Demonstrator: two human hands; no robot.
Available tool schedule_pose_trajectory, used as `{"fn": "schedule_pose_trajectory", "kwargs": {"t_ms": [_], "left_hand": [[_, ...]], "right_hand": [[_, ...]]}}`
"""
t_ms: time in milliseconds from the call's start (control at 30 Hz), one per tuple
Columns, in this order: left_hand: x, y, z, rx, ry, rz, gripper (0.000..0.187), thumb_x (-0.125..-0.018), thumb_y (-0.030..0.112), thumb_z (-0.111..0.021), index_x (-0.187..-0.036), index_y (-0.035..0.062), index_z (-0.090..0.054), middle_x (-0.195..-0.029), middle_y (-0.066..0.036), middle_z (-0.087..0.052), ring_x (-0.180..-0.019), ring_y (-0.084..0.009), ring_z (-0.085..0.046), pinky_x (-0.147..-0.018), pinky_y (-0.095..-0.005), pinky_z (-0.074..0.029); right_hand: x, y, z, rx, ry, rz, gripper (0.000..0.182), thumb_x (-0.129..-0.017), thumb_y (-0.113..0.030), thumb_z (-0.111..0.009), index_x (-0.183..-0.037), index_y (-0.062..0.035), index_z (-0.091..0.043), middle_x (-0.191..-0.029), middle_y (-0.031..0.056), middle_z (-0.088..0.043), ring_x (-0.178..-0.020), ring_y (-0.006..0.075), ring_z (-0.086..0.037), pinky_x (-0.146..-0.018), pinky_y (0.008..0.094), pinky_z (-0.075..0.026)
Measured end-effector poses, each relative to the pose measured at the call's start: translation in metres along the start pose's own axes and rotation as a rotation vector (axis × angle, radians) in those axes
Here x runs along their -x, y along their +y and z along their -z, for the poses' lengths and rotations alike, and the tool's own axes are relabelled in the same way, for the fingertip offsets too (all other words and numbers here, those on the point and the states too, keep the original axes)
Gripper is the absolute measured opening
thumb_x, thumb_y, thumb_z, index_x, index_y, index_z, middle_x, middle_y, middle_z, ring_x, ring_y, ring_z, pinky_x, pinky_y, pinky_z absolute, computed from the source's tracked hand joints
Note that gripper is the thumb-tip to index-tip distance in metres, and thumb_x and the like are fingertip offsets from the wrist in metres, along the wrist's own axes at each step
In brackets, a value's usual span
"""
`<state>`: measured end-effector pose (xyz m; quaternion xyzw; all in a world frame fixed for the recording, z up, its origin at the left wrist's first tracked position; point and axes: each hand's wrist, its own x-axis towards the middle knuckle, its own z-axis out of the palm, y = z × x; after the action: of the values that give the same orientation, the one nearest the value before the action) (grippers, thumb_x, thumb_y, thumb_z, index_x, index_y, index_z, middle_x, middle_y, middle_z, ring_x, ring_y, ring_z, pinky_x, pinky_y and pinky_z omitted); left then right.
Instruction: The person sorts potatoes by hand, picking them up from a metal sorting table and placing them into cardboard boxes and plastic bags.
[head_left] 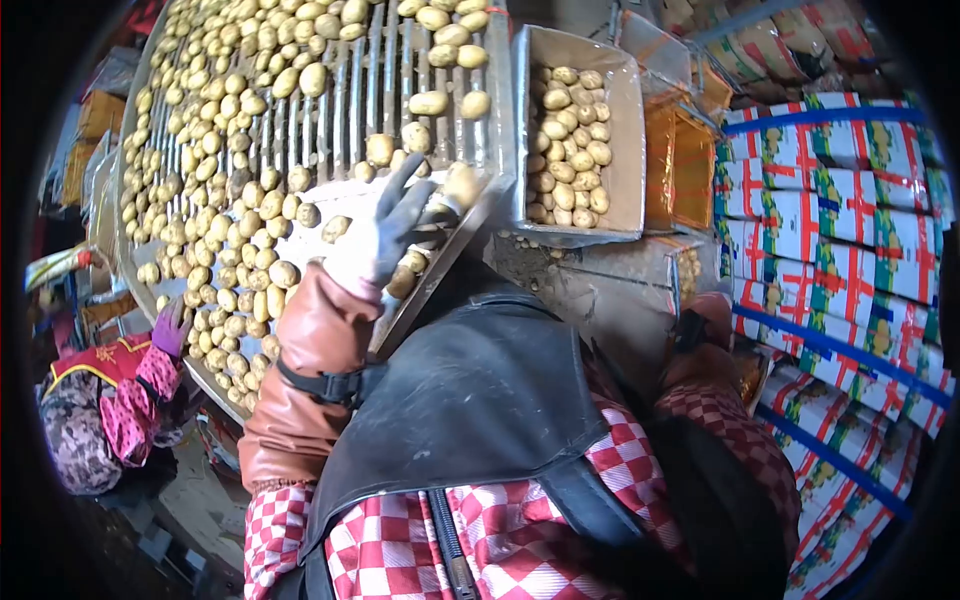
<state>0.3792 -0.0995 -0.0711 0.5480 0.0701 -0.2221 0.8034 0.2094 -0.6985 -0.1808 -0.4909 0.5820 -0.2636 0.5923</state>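
My left hand [385,225], in a pale glove with grey fingers, is over the near edge of the sorting table [465,130]. Its fingers are spread apart. A blurred potato [462,186] is just beyond the fingertips, close to the table's wooden edge board [440,262]. More potatoes [404,280] lie below the hand against that board. My right hand [710,315] is low on the right, dark and partly lost in shadow, beside a carton [630,262] with some potatoes at its far end; its fingers do not show clearly.
A lined box of potatoes [582,232] stands right of the table, with an orange-brown carton [680,165] beside it. Stacked printed cartons [845,215] tied with blue straps fill the right side. Another person's purple-gloved hand [172,328] touches the table's left edge.
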Motion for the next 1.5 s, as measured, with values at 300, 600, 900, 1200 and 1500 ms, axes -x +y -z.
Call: {"fn": "schedule_pose_trajectory", "kwargs": {"t_ms": [300,600,900,1200,1500], "left_hand": [[0.092,-0.085,0.254,-0.608,1.185,-0.371,0.042,-0.096,0.027,-0.057,-0.132,0.0053,-0.054,-0.121,-0.019,-0.063,-0.106,-0.0261,-0.062,-0.094,-0.0329,-0.047],[0.201,-0.133,0.190,-0.079,0.983,0.000,0.038,-0.096,0.010,-0.053,-0.134,0.0031,-0.050,-0.121,-0.011,-0.060,-0.107,-0.0189,-0.055,-0.091,-0.0275,-0.044],[0.265,-0.177,0.146,0.280,1.461,-0.311,0.034,-0.100,0.012,-0.050,-0.132,0.0002,-0.050,-0.117,-0.010,-0.060,-0.094,-0.0158,-0.059,-0.083,-0.0265,-0.050],[0.265,-0.213,0.142,0.290,1.505,-0.176,0.046,-0.088,-0.011,-0.047,-0.131,0.0021,-0.054,-0.117,-0.015,-0.062,-0.096,-0.0181,-0.059,-0.083,-0.0268,-0.049],[0.192,-0.100,0.121,-0.922,1.055,-0.208,0.039,-0.080,0.006,-0.057,-0.119,0.0091,-0.063,-0.114,-0.015,-0.063,-0.108,-0.0366,-0.057,-0.095,-0.0417,-0.045]], "right_hand": [[0.038,-0.022,-0.188,0.016,-1.244,-0.081,0.043,-0.096,-0.034,-0.048,-0.138,-0.0241,-0.047,-0.108,0.0066,-0.062,-0.080,0.0194,-0.061,-0.063,0.0325,-0.052],[0.354,0.090,-0.357,0.950,-1.627,-0.155,0.035,-0.093,-0.015,-0.061,-0.126,-0.0024,-0.054,-0.088,0.0069,-0.061,-0.063,0.0115,-0.056,-0.052,0.0247,-0.047],[0.512,0.112,-0.344,1.036,-2.448,1.279,0.029,-0.086,-0.019,-0.068,-0.114,-0.0133,-0.066,-0.101,0.0132,-0.065,-0.091,0.0249,-0.064,-0.078,0.0369,-0.052],[0.519,0.175,-0.314,1.170,-2.591,2.069,0.046,-0.081,-0.011,-0.062,-0.126,-0.0169,-0.054,-0.112,0.0176,-0.061,-0.102,0.0366,-0.061,-0.084,0.0430,-0.051],[0.287,0.032,-0.372,1.230,-1.504,0.940,0.048,-0.084,-0.024,-0.075,-0.122,-0.0041,-0.055,-0.100,0.0103,-0.067,-0.091,0.0186,-0.063,-0.081,0.0323,-0.051]]}}
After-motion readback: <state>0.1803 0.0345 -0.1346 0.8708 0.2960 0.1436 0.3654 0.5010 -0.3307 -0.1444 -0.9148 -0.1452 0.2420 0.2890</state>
